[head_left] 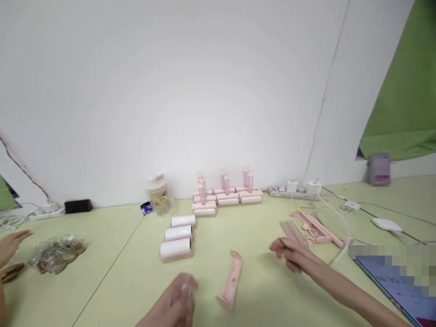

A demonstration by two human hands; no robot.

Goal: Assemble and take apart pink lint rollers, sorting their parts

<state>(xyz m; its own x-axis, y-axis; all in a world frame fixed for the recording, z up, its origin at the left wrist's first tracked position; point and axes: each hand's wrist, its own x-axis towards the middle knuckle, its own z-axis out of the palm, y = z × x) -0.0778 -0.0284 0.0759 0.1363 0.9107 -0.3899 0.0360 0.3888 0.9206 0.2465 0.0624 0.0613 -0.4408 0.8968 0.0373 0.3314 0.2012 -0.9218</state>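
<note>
A pink plastic half-shell cover (231,280) lies on the pale green table between my hands. My left hand (177,300) hovers at the bottom edge just left of it, smeared by motion, so its fingers are unclear. My right hand (290,254) reaches in from the right with fingers stretched out to the left and nothing in them, a short way right of the cover. Three white paper rolls on pink cores (177,239) lie in a row beyond my left hand. Loose pink handles (315,229) lie behind my right hand.
Several assembled pink lint rollers (226,196) are stacked by the wall, next to a clear bag (159,197). A power strip with chargers (295,190) and white cables sit at back right. Another person's hand (12,245) rests at far left beside small glass jars (56,255).
</note>
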